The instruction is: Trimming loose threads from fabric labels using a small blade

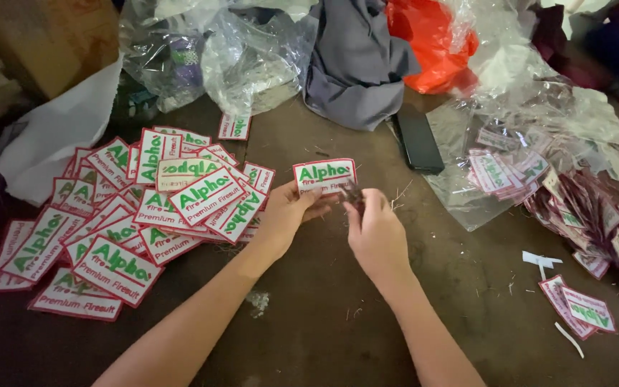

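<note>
So the left hand (284,215) pinches the embroidered patch (325,175) by its lower edge, fingers closed on it. Right hand (375,229) fingers are narrow around a small trimming tool (352,192) at that same edge. One slip could nick the red border or a left fingertip.

head view, steeply downward, close over brown tabletop (324,315)

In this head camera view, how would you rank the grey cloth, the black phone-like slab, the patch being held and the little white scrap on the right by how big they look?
Largest to smallest as they look:
1. grey cloth
2. black slab
3. held patch, pinched by the left hand, with the right hand at its edge; close to the slab in apparent size, so unsure
4. white scrap
</note>
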